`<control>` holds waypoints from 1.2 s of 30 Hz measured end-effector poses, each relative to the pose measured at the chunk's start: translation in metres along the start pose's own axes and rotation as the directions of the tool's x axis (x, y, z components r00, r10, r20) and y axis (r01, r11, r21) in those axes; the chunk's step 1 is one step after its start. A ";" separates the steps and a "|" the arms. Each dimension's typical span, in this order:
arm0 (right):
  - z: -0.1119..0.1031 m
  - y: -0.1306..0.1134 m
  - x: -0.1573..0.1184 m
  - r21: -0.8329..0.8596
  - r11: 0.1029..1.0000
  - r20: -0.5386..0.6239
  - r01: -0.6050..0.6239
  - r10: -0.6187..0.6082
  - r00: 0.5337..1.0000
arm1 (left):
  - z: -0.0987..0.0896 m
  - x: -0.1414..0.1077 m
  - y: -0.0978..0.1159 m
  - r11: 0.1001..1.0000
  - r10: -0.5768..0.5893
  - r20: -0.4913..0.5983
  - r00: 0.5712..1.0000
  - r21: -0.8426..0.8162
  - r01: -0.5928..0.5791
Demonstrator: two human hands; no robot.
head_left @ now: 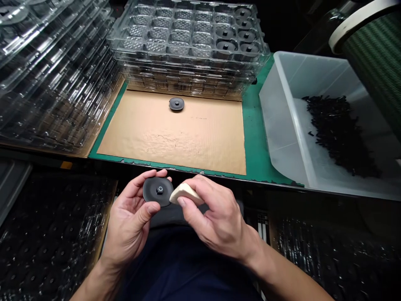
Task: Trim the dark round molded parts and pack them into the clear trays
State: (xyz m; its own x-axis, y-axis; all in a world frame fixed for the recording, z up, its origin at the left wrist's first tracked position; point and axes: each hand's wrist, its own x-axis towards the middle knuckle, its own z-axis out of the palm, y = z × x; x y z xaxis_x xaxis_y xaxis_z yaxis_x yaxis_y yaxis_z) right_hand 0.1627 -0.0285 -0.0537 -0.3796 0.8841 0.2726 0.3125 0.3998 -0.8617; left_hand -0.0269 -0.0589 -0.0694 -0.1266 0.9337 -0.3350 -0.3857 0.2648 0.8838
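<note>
My left hand (130, 219) grips a black rounded plastic part (152, 193) by its edges, its face with a small central post turned up. In my right hand (216, 213) is a cream-coloured pad (184, 192), pinched between thumb and fingers. The pad's tip meets the right edge of the part, or lies very close to it. Both hands are in front of the table's near edge, above my lap. A second black part (176, 104) of the same kind lies on the cardboard sheet (172, 133), beyond my hands.
Stacked clear plastic trays (188, 62) stand at the back, with several black parts in the top one's right columns. More trays (53, 79) tower at the left. On the right, a translucent bin (283, 121) holds small black pieces (341, 129). Filled trays (53, 234) sit low at left.
</note>
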 end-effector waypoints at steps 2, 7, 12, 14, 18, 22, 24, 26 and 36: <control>0.001 -0.002 0.001 -0.020 1.000 -0.007 0.022 -0.022 1.000 | 0.000 -0.001 0.002 1.000 0.004 0.002 1.000 0.012 -0.004; 0.001 -0.005 0.003 -0.021 0.999 -0.009 0.033 -0.033 0.999 | 0.000 -0.003 0.006 1.000 0.016 -0.004 1.000 0.017 -0.016; 0.002 -0.007 0.005 -0.052 0.998 -0.037 0.037 -0.039 0.999 | 0.000 -0.004 0.007 1.000 0.029 -0.023 0.999 0.009 -0.029; 0.002 -0.009 0.005 -0.024 0.999 -0.024 0.047 -0.048 0.999 | 0.001 -0.004 0.008 1.000 0.023 -0.024 0.999 0.002 -0.023; 0.003 -0.010 0.006 -0.049 0.997 -0.061 0.064 -0.067 0.996 | 0.001 -0.004 0.008 1.000 0.025 -0.035 0.999 0.004 -0.025; 0.004 -0.009 0.005 -0.037 0.998 -0.051 0.059 -0.061 0.997 | 0.003 -0.003 0.007 1.000 0.013 -0.020 1.000 -0.008 -0.013; 0.004 -0.010 0.005 -0.050 0.997 -0.065 0.064 -0.067 0.996 | 0.003 -0.003 0.007 1.000 0.019 -0.014 1.000 -0.020 -0.019; 0.004 -0.012 0.004 -0.061 0.997 -0.085 0.047 -0.052 0.995 | 0.004 -0.004 0.007 0.999 0.026 -0.008 1.000 -0.038 -0.026; 0.000 0.013 0.008 -0.112 0.993 -0.163 -0.043 0.024 0.986 | 0.001 -0.004 0.005 0.990 -0.044 0.083 0.996 -0.130 0.055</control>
State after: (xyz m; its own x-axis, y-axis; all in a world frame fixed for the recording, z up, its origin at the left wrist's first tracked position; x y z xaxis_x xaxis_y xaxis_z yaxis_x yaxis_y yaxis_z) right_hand 0.1632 -0.0166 -0.0626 -0.2250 0.9212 0.3174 0.4244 0.3859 -0.8191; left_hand -0.0273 -0.0607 -0.0636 -0.0327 0.9378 -0.3456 -0.5081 0.2821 0.8138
